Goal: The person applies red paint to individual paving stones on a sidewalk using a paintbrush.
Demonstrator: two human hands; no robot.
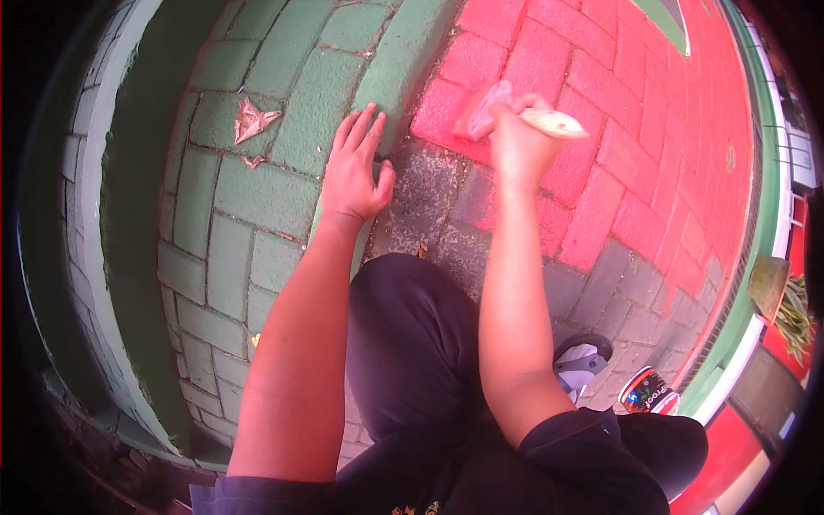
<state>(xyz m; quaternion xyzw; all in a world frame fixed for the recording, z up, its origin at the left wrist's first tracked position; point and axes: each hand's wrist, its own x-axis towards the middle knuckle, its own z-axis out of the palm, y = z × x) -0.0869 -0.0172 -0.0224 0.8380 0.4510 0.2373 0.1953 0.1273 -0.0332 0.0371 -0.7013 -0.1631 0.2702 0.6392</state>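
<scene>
Bent knee (412, 318) foremost, the person crouches with the left hand (352, 176) flat on the green kerb (412, 51), fingers spread and holding nothing, probably for balance. Right of it, the right hand (525, 150) is clenched around a brush (556, 124), its pale handle pointing right and its blurred reddish end low over the red bricks (541, 64), seemingly to keep the bristles by the surface; contact is unclear. A can (650, 393) sits near, at right, beside a shoe (584, 365), likely for easy reach.
</scene>
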